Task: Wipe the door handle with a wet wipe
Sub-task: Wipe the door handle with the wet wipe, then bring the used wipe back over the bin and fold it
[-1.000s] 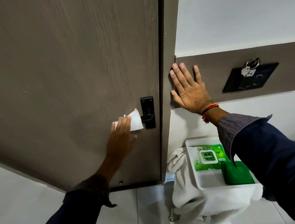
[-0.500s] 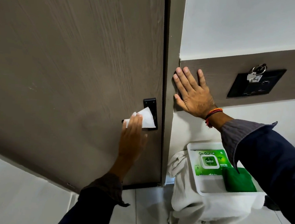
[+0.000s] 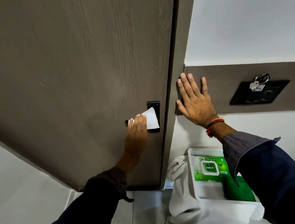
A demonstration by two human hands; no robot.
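A black door handle (image 3: 154, 105) with its back plate sits near the right edge of a brown wooden door (image 3: 75, 71). My left hand (image 3: 137, 132) presses a white wet wipe (image 3: 151, 120) flat over the handle's lever, hiding most of it; only the lever's tip shows left of my fingers. My right hand (image 3: 194, 101) rests flat and spread on the brown wall band beside the door frame, holding nothing.
A white tray (image 3: 207, 194) below my right arm holds a green pack of wipes (image 3: 209, 169) and a green cloth (image 3: 237, 189), set on white towels (image 3: 197, 214). A black wall switch plate (image 3: 259, 96) with hanging keys (image 3: 258, 84) is at right.
My left hand has slid the wipe rightward along the lever onto the back plate. My right hand has stayed flat on the wall.
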